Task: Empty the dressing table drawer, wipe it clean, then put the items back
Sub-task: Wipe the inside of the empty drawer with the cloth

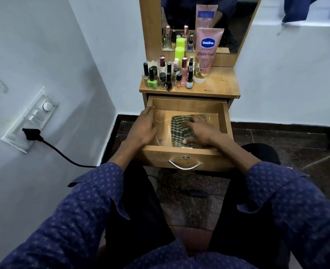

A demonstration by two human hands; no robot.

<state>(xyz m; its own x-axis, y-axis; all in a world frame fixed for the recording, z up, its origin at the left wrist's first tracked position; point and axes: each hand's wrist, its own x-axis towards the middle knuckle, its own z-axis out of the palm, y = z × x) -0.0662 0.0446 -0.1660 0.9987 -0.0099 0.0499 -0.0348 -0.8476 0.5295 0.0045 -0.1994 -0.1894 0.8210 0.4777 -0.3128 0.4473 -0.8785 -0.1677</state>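
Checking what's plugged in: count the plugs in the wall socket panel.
1: a black plug sits in the socket panel on the left wall, its cord trailing right.

The drawer (187,105) is honey-coloured wood with a silver handle (184,166). Inside lies a cloth (179,129) striped dark green and pale. On the worktop (218,84) stand a pink tube (206,53), a neon-green polish bottle (152,82) and a yellow-green cap (179,52). Both sleeves (78,210) are navy with small pale motifs.
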